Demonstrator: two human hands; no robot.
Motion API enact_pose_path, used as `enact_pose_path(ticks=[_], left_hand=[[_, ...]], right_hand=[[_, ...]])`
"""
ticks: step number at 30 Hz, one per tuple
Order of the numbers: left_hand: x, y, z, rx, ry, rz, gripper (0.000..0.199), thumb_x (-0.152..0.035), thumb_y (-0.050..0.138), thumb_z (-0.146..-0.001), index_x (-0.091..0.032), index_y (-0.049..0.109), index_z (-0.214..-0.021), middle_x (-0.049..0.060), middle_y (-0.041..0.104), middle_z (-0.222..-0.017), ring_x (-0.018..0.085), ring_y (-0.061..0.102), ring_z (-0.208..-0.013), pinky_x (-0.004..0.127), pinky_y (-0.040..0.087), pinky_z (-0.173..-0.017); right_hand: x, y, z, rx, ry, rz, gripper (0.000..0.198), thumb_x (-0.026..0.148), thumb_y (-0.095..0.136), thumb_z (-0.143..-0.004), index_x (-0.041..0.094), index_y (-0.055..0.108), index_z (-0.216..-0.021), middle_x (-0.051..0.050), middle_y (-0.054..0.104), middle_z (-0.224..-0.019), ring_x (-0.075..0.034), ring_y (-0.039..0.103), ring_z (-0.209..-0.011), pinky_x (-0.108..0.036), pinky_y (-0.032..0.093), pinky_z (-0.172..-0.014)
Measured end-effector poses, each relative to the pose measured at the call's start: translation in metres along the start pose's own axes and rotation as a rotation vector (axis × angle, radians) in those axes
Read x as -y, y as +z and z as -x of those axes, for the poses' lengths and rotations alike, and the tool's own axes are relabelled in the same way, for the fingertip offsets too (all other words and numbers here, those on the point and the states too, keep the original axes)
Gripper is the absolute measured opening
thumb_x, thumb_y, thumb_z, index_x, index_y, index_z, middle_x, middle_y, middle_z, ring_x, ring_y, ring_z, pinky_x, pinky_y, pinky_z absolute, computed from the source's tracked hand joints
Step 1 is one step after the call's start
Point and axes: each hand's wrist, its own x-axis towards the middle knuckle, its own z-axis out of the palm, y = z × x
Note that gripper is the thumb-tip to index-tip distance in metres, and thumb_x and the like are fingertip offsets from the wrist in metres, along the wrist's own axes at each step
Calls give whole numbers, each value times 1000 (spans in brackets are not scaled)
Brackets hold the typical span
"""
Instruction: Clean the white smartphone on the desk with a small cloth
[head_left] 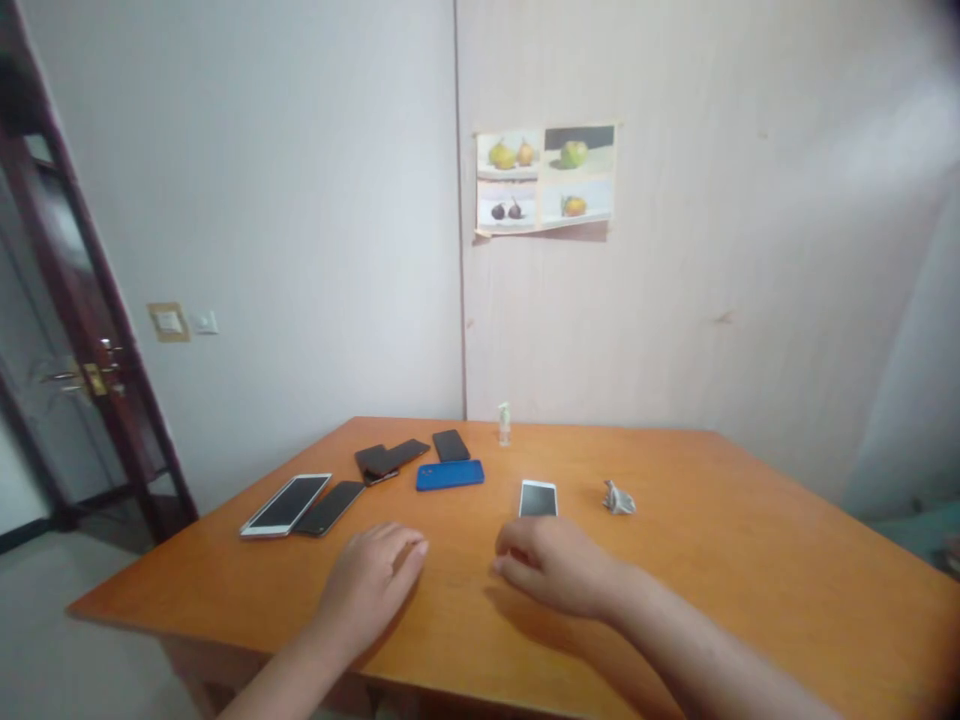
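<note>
pale walls (315, 200) are fronted by an orange table (465, 640), over which the left hand (373, 575) is held loosely curled, thumb apart, and the right hand (553, 565) bent inward with a gap at the thumb, nothing seen in either. the white phone (538, 499) is seen just beyond the right hand, near end hidden, contact unclear; it would best be gripped by its side edges, screen untouched.

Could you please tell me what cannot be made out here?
- White phone: head view, near end hidden behind the right hand.
- Left hand: head view, palm hidden by its back.
- Pump bottle: head view, any label too small to read.
- Crumpled grey item: head view, too blurred to identify.
- Table: head view, near right corner cut off by the picture's edge.
</note>
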Motion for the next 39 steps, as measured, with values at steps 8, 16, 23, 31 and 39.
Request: enact_pose_path(ticks=[8, 16, 23, 31, 39], left_hand=[[9, 21, -59, 113, -148, 119, 35, -46, 51, -89, -21, 66, -109, 9, 70, -117, 27, 64, -110, 35, 47, -92], [-76, 80, -75, 203, -110, 128, 66, -61, 55, -81, -20, 54, -132, 13, 60, -136, 31, 54, -126, 40, 40, -104], [-118, 103, -85, 210, -94, 53, 90, -65, 71, -62, -22, 48, -139, 13, 63, -127, 38, 53, -115, 46, 42, -94], [-105, 101, -79, 187, -190, 153, 71, -25, 65, -62, -20, 48, -131, 11, 65, -109, 31, 56, -105, 37, 46, -87], [-31, 54, -40, 209, -364, 157, 68, -19, 64, -58, -24, 50, -124, 10, 61, -119, 27, 59, -108, 32, 48, -88]], right_hand=[[-140, -32, 1, -233, 531, 133, 38, 27, 35, -98, 18, 70, -110, -12, 72, -107, -22, 65, -96, -28, 40, -74], [-186, 10, 9, -175, 659, 227, 34, 31, 45, -94, 17, 76, -90, -15, 72, -99, -26, 65, -95, -31, 42, -77], [-185, 17, 4, -168, 618, 253, 31, 26, 45, -94, 19, 74, -97, -14, 68, -99, -25, 63, -98, -31, 42, -78], [-187, 19, 9, -136, 544, 241, 33, 28, 42, -95, 21, 73, -102, -12, 67, -99, -26, 64, -97, -33, 44, -79], [-210, 39, 12, -250, 472, 249, 33, 34, 43, -93, 25, 74, -99, -11, 69, -94, -26, 67, -89, -35, 48, -79]])
